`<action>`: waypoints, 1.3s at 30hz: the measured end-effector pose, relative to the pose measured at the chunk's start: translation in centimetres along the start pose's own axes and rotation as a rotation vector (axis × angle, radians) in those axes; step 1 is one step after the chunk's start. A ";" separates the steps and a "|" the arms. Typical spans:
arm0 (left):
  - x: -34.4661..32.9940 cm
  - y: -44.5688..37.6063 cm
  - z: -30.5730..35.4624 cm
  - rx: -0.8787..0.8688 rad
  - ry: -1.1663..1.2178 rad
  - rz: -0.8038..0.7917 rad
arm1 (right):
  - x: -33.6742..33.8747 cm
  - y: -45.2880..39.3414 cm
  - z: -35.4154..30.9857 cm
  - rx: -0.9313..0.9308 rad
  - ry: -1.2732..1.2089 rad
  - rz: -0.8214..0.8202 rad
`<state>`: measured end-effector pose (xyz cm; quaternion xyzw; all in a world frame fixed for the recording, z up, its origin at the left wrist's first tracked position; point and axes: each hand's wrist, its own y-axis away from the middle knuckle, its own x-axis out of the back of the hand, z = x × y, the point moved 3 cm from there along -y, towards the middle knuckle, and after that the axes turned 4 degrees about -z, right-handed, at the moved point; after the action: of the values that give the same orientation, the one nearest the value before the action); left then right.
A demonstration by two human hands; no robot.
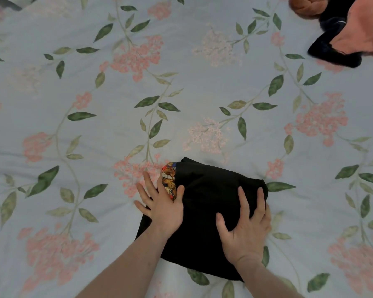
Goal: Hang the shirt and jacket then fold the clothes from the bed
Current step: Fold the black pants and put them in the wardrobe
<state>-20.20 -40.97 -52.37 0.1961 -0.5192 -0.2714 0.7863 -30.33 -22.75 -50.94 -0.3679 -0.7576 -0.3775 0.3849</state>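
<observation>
Bed: floral bedspread (202,67) fills the room's view; under both hands lies a folded black garment (205,203)
Left hand (159,207): fingers spread flat, pressing the garment's near edge beside a colourful print patch (169,181); grips nothing
Right hand (246,229): splayed, pressing the cloth's far side
Handling: likely soft, light, limp; best lifted from beneath both sides
Beyond the right hand: unfolded peach and dark clothes (353,33)

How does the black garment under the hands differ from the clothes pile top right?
The black garment is folded into a compact bundle; the clothes pile is loose and crumpled. Both hands press the garment; nothing touches the pile. The garment is near, the pile at the far corner. Both lie on the floral bedspread.
</observation>
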 end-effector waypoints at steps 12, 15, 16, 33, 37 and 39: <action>5.2 4.4 0.8 -0.583 -0.033 -0.139 | 5.9 1.6 1.4 -0.083 -0.669 -0.141; 5.6 4.3 0.5 -0.413 -0.047 -0.277 | 6.0 2.7 1.6 -0.150 -0.751 -0.212; 5.9 4.4 0.6 -0.371 -0.009 -0.329 | 6.1 2.9 1.6 -0.173 -0.753 -0.238; 3.2 10.9 -1.9 -0.140 0.460 -0.583 | 7.2 5.0 4.4 -0.299 -0.738 -0.546; 4.7 14.7 -1.9 -0.155 0.280 -0.589 | 10.9 6.9 4.5 -0.262 -0.689 -0.622; 5.4 18.9 -2.3 -0.142 0.281 -0.527 | 13.9 9.2 4.9 -0.237 -0.649 -0.661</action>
<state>-12.21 -29.65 -38.28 0.3042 -0.3167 -0.4717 0.7646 -30.04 -10.82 -38.39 -0.2472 -0.8670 -0.4290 -0.0569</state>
